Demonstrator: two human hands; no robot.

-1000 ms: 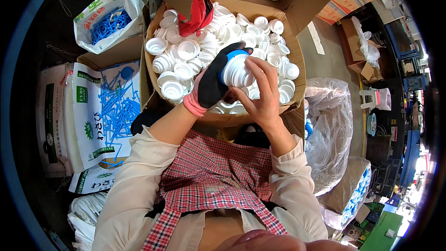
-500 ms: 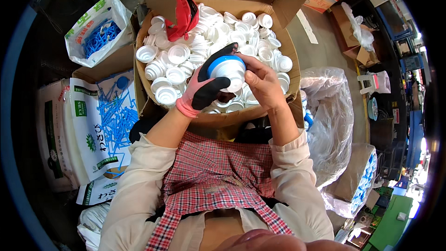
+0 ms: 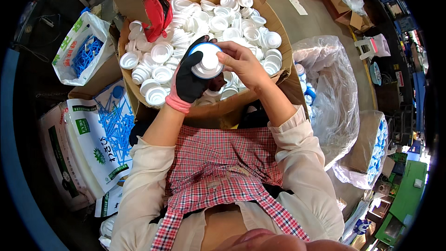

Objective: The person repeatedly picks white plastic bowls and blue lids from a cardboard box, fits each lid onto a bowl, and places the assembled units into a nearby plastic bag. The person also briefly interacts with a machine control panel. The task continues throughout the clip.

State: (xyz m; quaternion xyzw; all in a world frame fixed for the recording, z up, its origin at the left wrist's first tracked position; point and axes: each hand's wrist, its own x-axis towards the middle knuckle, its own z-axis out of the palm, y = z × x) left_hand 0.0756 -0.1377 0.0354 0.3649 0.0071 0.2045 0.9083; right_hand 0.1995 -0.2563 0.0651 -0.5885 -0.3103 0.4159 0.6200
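A round white plastic cap (image 3: 208, 60) with a thin blue rim is held between my two hands, its stepped white face turned up. My left hand (image 3: 186, 81), in a black glove with a pink cuff, is closed round its left side with the thumb over the face. The bare right hand (image 3: 248, 67) pinches the right edge, thumb on top, the other fingers partly hidden behind. Just beyond and beneath both hands stands a cardboard box (image 3: 278, 21) heaped with loose white caps (image 3: 161, 52). A red pouch (image 3: 158, 16) lies at its far left.
To the left are a white bag (image 3: 65, 67) of blue plastic sticks and a printed sack (image 3: 88, 146) with more blue sticks on it. At right stand a large clear plastic bag (image 3: 337, 97) and a lined box of blue-and-white pieces (image 3: 357, 144).
The cap has turned from a sideways tilt to face up, so less of its blue rim shows. Both hands still hold it, slightly further left, and the whole view has shifted.
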